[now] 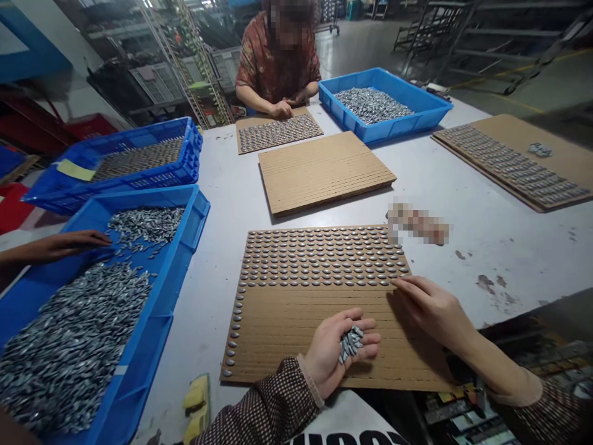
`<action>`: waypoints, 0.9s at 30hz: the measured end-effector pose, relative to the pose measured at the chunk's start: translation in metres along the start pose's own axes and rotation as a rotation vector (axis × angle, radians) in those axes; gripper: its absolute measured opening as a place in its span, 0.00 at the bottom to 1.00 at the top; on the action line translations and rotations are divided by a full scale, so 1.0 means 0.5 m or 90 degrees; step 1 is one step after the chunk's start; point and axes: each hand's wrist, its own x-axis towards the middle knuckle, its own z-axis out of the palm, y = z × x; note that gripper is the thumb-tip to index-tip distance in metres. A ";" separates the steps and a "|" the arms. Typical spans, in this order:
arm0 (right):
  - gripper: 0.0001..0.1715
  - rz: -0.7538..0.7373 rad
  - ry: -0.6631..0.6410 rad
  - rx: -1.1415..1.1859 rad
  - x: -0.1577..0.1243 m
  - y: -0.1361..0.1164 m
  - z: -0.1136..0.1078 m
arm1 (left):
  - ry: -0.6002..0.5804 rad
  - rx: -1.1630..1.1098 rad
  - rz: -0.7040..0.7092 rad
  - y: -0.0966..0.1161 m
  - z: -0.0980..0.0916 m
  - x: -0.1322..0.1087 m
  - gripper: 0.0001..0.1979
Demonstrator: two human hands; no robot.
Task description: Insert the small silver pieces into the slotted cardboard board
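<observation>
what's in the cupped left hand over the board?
The left hand holds, palm up, a small pile of grey metal pieces, loose on the fingers. How many lie lower in the pile cannot be seen. The cardboard board under the hand is hidden.

A stack of bare cardboard sheets point(324, 172) lies at the middle of the grey tabletop point(486, 241). Behind it a blue tray point(435, 111) holds metal pieces, and a person in a patterned shirt point(277, 65) works at a filled board point(278, 131). Another half-filled board point(519, 162) lies far right. A blue crate point(152, 176) stands at the left.
</observation>
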 end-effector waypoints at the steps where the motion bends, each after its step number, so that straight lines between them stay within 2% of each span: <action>1: 0.16 0.004 -0.009 0.052 0.001 -0.026 -0.004 | -0.003 -0.001 -0.001 0.000 0.000 0.000 0.19; 5: 0.15 -0.023 -0.111 0.195 0.014 -0.133 -0.014 | -0.023 0.000 0.020 -0.003 0.002 0.002 0.15; 7: 0.15 -0.047 -0.149 0.212 0.022 -0.168 -0.010 | -0.053 -0.002 0.031 -0.007 0.001 0.006 0.15; 9: 0.14 -0.067 -0.151 0.211 0.026 -0.186 -0.002 | -0.074 -0.013 0.037 -0.011 -0.002 0.011 0.16; 12: 0.10 -0.087 -0.149 0.205 0.029 -0.196 0.007 | -0.057 -0.034 0.045 -0.019 -0.010 0.020 0.16; 14: 0.09 -0.091 -0.182 0.202 0.030 -0.199 0.008 | -0.030 -0.045 0.041 -0.024 -0.013 0.023 0.14; 20: 0.22 -0.116 -0.275 0.146 0.032 -0.201 -0.003 | 0.019 -0.040 0.005 -0.029 -0.008 0.020 0.12; 24: 0.26 -0.124 -0.305 0.142 0.032 -0.194 -0.010 | -0.018 -0.019 -0.004 -0.028 -0.011 0.020 0.13; 27: 0.20 -0.112 -0.270 0.193 0.035 -0.187 -0.017 | -0.036 -0.016 0.008 -0.025 -0.012 0.019 0.14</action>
